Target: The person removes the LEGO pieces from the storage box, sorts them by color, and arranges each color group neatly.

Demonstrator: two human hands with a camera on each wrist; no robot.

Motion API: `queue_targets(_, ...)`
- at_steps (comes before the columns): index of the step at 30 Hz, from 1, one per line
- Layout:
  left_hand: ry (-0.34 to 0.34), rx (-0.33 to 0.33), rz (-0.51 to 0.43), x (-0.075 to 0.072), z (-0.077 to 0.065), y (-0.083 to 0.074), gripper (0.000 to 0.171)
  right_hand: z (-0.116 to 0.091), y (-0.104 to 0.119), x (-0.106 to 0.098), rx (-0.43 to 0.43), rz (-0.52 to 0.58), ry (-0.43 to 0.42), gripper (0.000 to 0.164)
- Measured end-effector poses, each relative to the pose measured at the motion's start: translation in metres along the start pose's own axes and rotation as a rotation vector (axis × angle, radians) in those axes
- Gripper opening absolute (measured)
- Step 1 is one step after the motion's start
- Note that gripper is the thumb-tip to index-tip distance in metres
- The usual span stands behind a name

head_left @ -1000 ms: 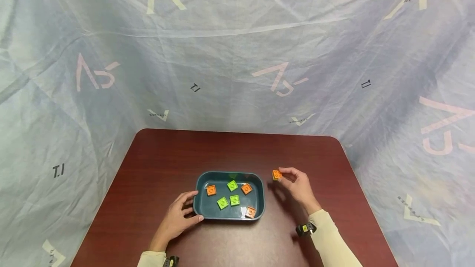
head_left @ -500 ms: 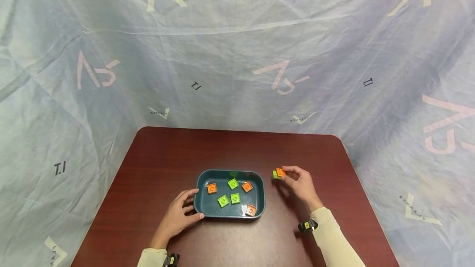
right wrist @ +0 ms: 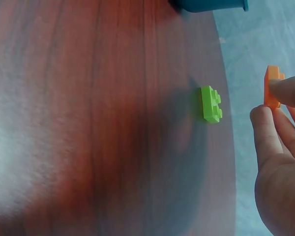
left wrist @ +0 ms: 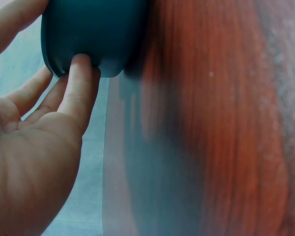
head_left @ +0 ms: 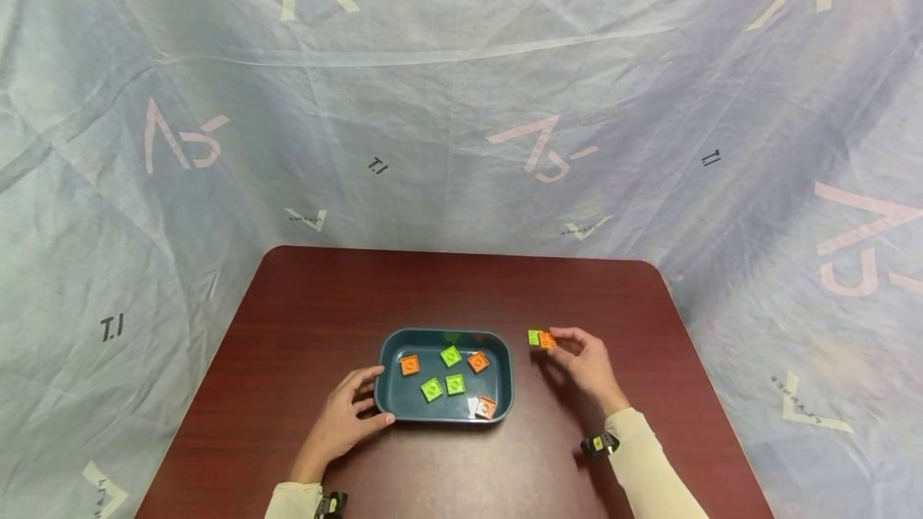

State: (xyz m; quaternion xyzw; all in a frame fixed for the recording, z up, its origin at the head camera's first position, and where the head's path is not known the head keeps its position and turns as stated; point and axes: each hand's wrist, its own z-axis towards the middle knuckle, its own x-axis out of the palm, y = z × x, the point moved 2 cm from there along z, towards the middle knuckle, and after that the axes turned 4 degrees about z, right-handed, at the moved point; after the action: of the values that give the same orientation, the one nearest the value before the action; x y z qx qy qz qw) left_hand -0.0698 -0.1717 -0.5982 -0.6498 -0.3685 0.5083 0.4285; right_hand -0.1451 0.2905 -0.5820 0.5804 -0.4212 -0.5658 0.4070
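A second ago the orange block (head_left: 550,340) covered most of the green block (head_left: 534,338); now it has shifted to the right, and the green one shows beside it. My right hand (head_left: 589,367) pinches the orange block between thumb and fingers. My left hand (head_left: 340,424) is as before, holding the tray (head_left: 400,399) at its left edge, thumb by the near left corner. My hands are well apart, with the tray between them. The green block sits between the tray's right edge and the right edge of the worktop (head_left: 324,287), just beyond my right fingertips. From my head the two blocks seem to meet; the right wrist view shows a gap, the orange raised, the green resting studs up. Only the head view shows the six pieces (head_left: 455,384) inside the tray.
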Motion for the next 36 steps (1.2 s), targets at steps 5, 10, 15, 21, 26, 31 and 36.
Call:
queue_targets(5, -0.007, -0.008, -0.01, 0.0, 0.0, -0.001, 0.085, -0.003, -0.007, 0.002, 0.018, 0.031, -0.003, 0.041)
queue_targets(10, -0.007, -0.005, -0.016, 0.0, 0.0, 0.0, 0.085, -0.003, -0.01, 0.004, 0.034, 0.039, -0.009, 0.039)
queue_targets(15, -0.001, 0.003, -0.019, 0.0, 0.0, 0.001, 0.085, -0.003, -0.014, 0.005, 0.056, 0.05, -0.015, 0.038)
queue_targets(21, -0.01, -0.018, -0.028, 0.0, 0.0, 0.001, 0.085, -0.003, -0.02, 0.007, 0.063, 0.027, -0.016, 0.038)
queue_targets(26, -0.013, -0.011, -0.02, 0.001, 0.001, 0.001, 0.085, -0.004, -0.026, 0.01, 0.073, 0.003, -0.043, 0.037)
queue_targets(31, -0.015, -0.015, -0.015, 0.001, 0.001, 0.002, 0.085, -0.005, -0.029, 0.012, 0.102, 0.027, -0.059, 0.035)
queue_targets(36, -0.015, -0.031, -0.016, 0.001, 0.0, 0.001, 0.086, -0.006, -0.033, 0.015, 0.105, 0.043, -0.061, 0.034)
